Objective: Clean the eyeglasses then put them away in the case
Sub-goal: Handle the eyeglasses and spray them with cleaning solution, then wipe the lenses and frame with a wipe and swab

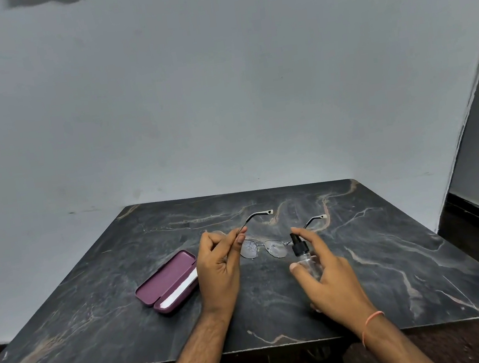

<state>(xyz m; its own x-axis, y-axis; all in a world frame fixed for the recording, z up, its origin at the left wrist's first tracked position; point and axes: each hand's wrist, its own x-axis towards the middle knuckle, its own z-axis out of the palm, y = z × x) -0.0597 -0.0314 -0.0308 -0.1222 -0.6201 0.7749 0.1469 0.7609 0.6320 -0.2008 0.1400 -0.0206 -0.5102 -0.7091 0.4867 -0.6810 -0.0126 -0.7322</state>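
Thin metal-framed eyeglasses [266, 247] hang just above the dark marble table [393, 252], arms unfolded and pointing away from me. My left hand [220, 267] pinches the left arm of the eyeglasses between thumb and fingers. Droplets speckle the left lens. My right hand [327, 276] holds a small clear spray bottle [303, 256] with a black nozzle, index finger on top, nozzle facing the lenses. An open maroon glasses case [166, 284] lies left of my left hand, with a white cloth [182, 289] inside it.
A pale wall stands behind the table's far edge. A dark doorway or floor drop lies to the right of the table. The table's front edge runs just below my wrists.
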